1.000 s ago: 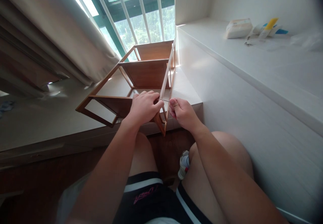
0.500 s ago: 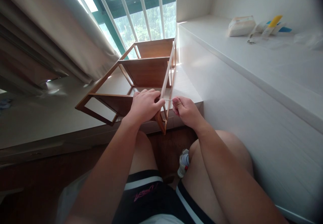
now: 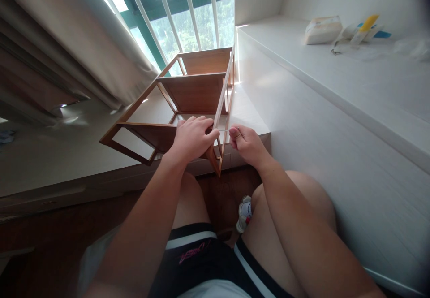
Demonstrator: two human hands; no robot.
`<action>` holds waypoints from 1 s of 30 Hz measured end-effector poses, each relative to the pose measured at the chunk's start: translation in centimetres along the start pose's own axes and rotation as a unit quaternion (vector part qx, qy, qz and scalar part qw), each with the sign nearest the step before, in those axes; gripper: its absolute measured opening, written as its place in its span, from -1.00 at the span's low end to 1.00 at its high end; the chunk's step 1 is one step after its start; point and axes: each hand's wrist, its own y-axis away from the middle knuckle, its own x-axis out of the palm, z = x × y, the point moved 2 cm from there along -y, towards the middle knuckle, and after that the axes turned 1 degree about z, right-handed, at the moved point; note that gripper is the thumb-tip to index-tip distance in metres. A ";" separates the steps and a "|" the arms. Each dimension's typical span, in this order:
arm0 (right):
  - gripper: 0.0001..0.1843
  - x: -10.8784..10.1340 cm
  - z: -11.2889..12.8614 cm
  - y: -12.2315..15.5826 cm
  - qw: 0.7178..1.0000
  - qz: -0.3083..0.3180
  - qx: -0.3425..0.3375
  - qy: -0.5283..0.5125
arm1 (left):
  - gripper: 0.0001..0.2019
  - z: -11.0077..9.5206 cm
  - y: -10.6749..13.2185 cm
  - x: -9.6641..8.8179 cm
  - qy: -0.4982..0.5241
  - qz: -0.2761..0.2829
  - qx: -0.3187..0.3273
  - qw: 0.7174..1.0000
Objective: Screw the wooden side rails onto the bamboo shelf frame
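A brown wooden shelf rack (image 3: 198, 92) lies on its side on the light ledge before the window, its shelf boards facing up and toward me. My left hand (image 3: 194, 139) is closed over the near shelf board and the frame rail at its right end. Just right of it, my right hand (image 3: 245, 143) pinches a thin metal rod (image 3: 224, 131), which looks like a hex key. The rod runs level to the outer side of the rail, by my left thumb. Its tip at the rail is too small to make out.
On the white counter (image 3: 322, 78) at the right lie a white packet (image 3: 323, 30), a yellow-handled tool (image 3: 369, 22), small metal bits (image 3: 335, 52) and clear plastic. A beige curtain (image 3: 83, 33) hangs at the left. Barred window panes (image 3: 191, 24) stand behind the rack.
The view has shifted very slightly. Both hands keep their places, with the rod still held between my right fingers and the rail.
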 end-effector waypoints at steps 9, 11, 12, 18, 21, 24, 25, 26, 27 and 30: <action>-0.49 -0.1 0.5 0.0 0.996 -0.034 -0.027 0.077 | -0.72 0.0 0.1 0.0 0.007 -0.004 0.003 1.000; -0.48 -0.2 0.8 0.2 0.997 -0.027 -0.027 0.070 | -0.73 -0.1 0.1 -0.1 0.006 -0.002 0.003 1.000; -0.47 -0.2 0.8 0.2 0.998 -0.026 -0.024 0.058 | -0.73 -0.1 0.1 -0.1 0.006 0.000 0.003 1.000; -0.39 1.0 0.7 -0.2 0.995 -0.046 0.031 -0.086 | -0.73 -0.3 0.1 -0.1 0.001 0.008 0.000 1.000; -0.38 1.5 0.9 -0.5 0.983 -0.042 0.067 -0.166 | -0.73 -0.3 0.0 -0.1 -0.001 0.007 -0.002 1.000; -0.41 1.7 1.1 -0.7 0.960 -0.027 0.126 -0.246 | -0.73 -0.2 0.0 0.0 -0.007 0.005 -0.002 1.000; -0.44 1.7 1.1 -0.7 0.952 -0.019 0.150 -0.266 | -0.73 -0.2 0.0 0.0 -0.007 0.004 -0.001 1.000; -0.46 1.7 1.1 -0.6 0.943 -0.007 0.173 -0.283 | -0.74 -0.2 0.0 0.0 -0.008 0.003 0.000 1.000; -0.48 1.7 1.1 -0.6 0.934 0.008 0.194 -0.299 | -0.74 -0.2 0.0 0.0 -0.008 0.002 0.000 1.000; -0.51 1.6 1.0 -0.5 0.918 0.047 0.230 -0.321 | -0.74 -0.2 0.0 0.0 -0.008 0.002 -0.003 1.000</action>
